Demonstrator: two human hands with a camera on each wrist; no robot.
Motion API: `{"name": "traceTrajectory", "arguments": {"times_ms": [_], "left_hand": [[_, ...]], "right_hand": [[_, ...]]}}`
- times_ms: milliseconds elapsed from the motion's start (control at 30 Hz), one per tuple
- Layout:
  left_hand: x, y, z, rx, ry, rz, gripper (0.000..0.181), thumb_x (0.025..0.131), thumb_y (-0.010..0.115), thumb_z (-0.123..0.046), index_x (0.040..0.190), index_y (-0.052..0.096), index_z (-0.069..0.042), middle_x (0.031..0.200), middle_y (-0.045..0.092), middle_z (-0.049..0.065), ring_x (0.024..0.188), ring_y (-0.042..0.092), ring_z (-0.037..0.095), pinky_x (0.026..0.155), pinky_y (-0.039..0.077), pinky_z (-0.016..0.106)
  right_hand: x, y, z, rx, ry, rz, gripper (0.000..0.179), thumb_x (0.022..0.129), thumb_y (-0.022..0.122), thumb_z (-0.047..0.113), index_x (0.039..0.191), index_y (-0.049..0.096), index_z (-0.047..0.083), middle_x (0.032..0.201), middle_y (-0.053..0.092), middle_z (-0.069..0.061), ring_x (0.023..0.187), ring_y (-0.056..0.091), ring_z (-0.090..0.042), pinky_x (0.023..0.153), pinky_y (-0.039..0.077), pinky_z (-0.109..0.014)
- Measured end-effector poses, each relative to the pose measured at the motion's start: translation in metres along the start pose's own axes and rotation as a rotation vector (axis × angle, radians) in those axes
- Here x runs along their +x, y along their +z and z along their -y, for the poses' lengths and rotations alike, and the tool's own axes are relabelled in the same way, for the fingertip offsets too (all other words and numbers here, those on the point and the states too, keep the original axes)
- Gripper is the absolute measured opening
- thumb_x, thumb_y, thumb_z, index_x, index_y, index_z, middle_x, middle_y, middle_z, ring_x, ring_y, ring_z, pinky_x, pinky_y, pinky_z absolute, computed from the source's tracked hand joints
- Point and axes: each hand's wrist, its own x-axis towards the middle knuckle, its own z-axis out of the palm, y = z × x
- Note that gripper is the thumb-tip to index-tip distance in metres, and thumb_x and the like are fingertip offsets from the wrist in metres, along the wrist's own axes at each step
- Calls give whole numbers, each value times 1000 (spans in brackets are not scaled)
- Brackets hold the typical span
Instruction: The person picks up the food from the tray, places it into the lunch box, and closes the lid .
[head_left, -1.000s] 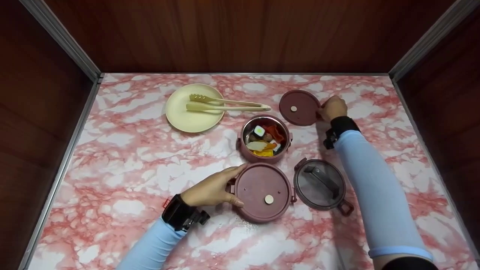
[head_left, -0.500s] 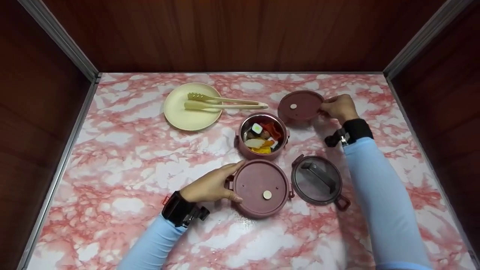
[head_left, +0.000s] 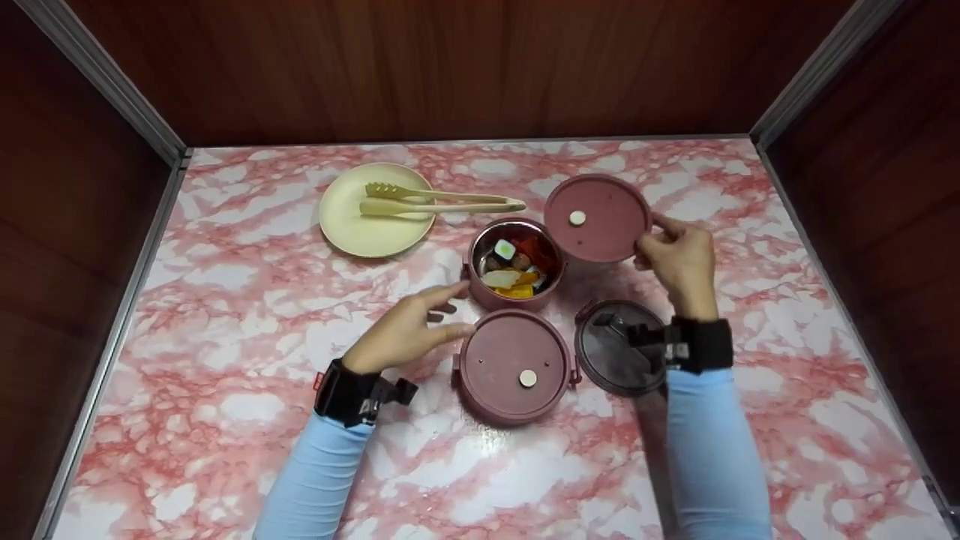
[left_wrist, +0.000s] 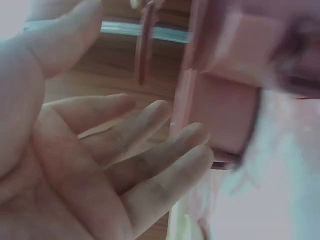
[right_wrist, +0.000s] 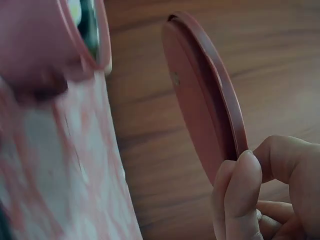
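Note:
My right hand (head_left: 681, 259) pinches the edge of a round dusty-red lid (head_left: 609, 214) with a small white knob, held up off the table. In the right wrist view the lid (right_wrist: 200, 95) stands edge-on between thumb and fingers. My left hand (head_left: 405, 330) has its fingers extended and holds nothing, near the left side of an uncovered pot (head_left: 517, 304) with a steel inside and several toy food pieces, one like a sushi roll (head_left: 505, 250). Just in front of it stands a matching covered pot (head_left: 514, 345) with a white knob on its lid.
A dark see-through lid with a bar handle (head_left: 615, 360) lies to the right of the covered pot, partly under my right wrist camera. Cream tongs (head_left: 450, 205) rest across a pale yellow plate (head_left: 360, 234) at the back left. Brown wooden walls (head_left: 450, 67) enclose the table.
My right hand has lifted the lid off the table and drawn it nearer. My left hand has let go of the covered pot and moved up toward the uncovered one.

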Motion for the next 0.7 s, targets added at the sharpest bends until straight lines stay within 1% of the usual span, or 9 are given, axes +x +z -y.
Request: {"name": "traceTrajectory", "arguments": {"times_ms": [100,167,267,300,367,433,500,600,700], "left_hand": [[8,-4,-5,-81,-3,-69,63,96,67,-30,149,44,-5,139,56,11,113,62,24,94,51,37],[14,-5,-7,-104,-15,-122,59,97,66,-28,146,46,-3,128,63,11,106,64,21,88,53,34],[26,-4,-9,-105,-64,-210,51,98,65,-28,140,54,-3,109,69,7,91,68,18,76,54,30],[30,-4,-9,-99,-83,-233,48,98,65,-27,138,57,-3,104,70,6,86,68,18,72,54,30],[39,-4,-9,-106,-111,-266,43,99,63,-26,135,60,-3,97,70,9,78,68,22,64,52,28],[49,-4,-7,-96,-132,-286,40,99,63,-25,133,62,-4,93,69,10,75,66,23,60,51,26],[59,-4,-7,-61,-145,-292,40,99,63,-25,134,62,-4,93,69,11,72,64,24,58,50,25],[70,-5,-6,22,-149,-285,41,98,64,-25,135,61,-7,90,67,7,71,59,18,62,48,26],[78,-7,-6,75,-146,-265,39,97,65,-21,133,63,-6,85,65,5,68,54,13,66,45,27]], "right_hand": [[-18,11,-2,-22,-55,40,45,88,63,0,133,59,0,75,71,-6,54,65,-13,55,57,-26],[-27,18,-2,-29,-91,75,44,89,62,0,133,60,1,76,71,-9,54,66,-14,55,57,-27],[-35,30,0,-23,-131,131,44,88,60,-2,132,61,0,75,70,-13,54,65,-15,55,58,-29],[-39,33,5,-18,-135,152,44,88,59,-3,132,60,-2,74,69,-15,53,65,-15,55,58,-29],[-41,40,6,-15,-138,185,45,88,58,-4,133,59,-2,73,68,-16,53,64,-15,54,57,-29],[-42,46,6,-38,-148,213,45,88,58,-3,133,59,-2,72,68,-16,53,65,-17,54,57,-31],[-42,51,5,-57,-154,234,45,88,58,-3,133,59,-3,73,68,-17,54,65,-19,54,57,-31],[-40,59,1,-90,-172,246,45,87,58,-2,131,61,-2,72,68,-16,54,66,-19,55,58,-33],[-40,65,-1,-86,-167,260,46,86,58,-2,131,60,-3,72,69,-15,55,66,-17,56,59,-36]]}}
